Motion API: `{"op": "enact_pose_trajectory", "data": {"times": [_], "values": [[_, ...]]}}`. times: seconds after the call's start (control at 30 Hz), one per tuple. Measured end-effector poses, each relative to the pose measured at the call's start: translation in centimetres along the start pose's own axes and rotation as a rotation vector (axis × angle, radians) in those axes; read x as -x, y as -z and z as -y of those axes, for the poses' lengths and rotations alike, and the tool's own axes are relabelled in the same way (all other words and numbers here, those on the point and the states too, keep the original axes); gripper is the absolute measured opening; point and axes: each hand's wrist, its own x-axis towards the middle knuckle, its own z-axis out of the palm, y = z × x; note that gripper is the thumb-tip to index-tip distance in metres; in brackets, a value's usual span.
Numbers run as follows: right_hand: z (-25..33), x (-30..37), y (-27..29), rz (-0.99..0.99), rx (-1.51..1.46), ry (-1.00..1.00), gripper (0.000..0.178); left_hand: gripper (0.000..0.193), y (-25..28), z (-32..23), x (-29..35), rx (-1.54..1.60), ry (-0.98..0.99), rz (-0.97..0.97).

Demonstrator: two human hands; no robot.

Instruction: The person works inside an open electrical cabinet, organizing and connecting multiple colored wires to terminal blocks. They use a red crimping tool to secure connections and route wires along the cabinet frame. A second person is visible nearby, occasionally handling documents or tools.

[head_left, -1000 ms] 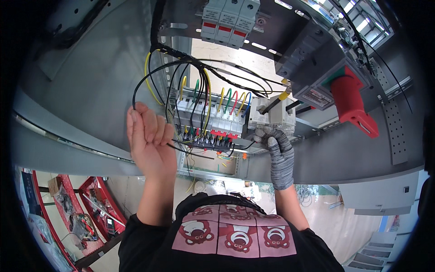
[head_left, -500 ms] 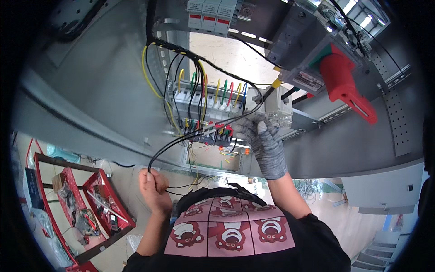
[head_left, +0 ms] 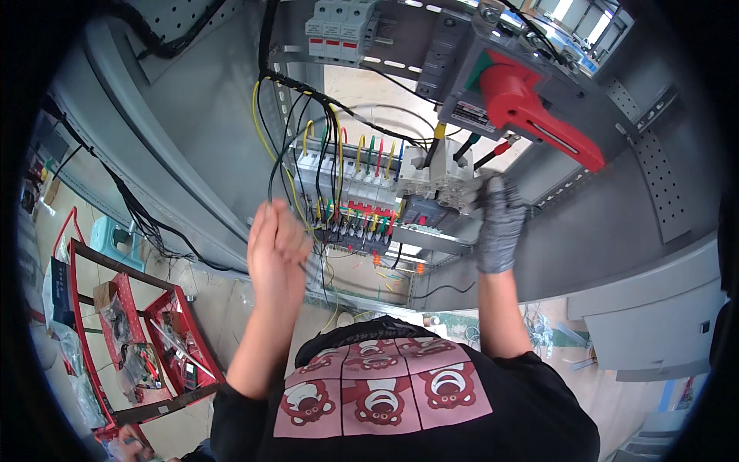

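Observation:
My bare left hand (head_left: pixel 277 242) is closed, a little blurred, at the cabinet's front left. A black wire (head_left: pixel 271 182) runs down into its fingers, looping up and over from the wiring at the back. Beside the clear-covered breaker (head_left: pixel 436 185) is my right hand (head_left: pixel 502 219) in a grey striped glove. Motion smears its fingers, so their grip does not show. Left of that breaker stands a row of white breakers (head_left: pixel 346 181) with yellow, green and red wires on top. Below them lies a terminal row (head_left: pixel 354 235) with small coloured wires.
A red rotary handle (head_left: pixel 531 112) juts out at upper right. Fuse holders (head_left: pixel 336 35) hang at the top; a black wire bundle (head_left: pixel 308 91) crosses below them. At lower left are a red tool case (head_left: pixel 196 339), a light blue stool (head_left: pixel 115 240) and another person's hand (head_left: pixel 129 445).
My left hand has risen toward the breakers, and the wire now loops upward behind it. My gloved right hand has shifted right, off the wires by the breaker. The view has shifted too.

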Motion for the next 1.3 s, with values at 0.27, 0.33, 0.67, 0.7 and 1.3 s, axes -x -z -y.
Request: {"op": "enact_pose_trajectory", "data": {"times": [0.27,0.33,0.67,0.7,1.3], "values": [[-7.6,-14.8,5.8,0.284,-0.145,-0.049,0.030,0.019,-5.1,2.1,-11.0,0.074,0.152,0.188],[-9.4,-17.8,5.0,0.350,-0.100,-0.021,0.030,0.019,-4.8,3.2,-13.5,0.019,0.184,0.158],[-11.5,-24.7,2.5,0.099,-0.034,0.046,0.030,0.021,-2.0,2.3,-13.0,-0.431,-0.100,0.092],[-11.7,-24.9,2.2,0.093,-0.032,0.048,0.030,0.021,-1.5,1.9,-12.9,-0.466,-0.098,0.073],[-12.4,-23.0,0.1,0.077,0.006,0.063,0.031,0.022,-3.0,-2.7,-11.6,-1.151,0.254,0.492]]}}
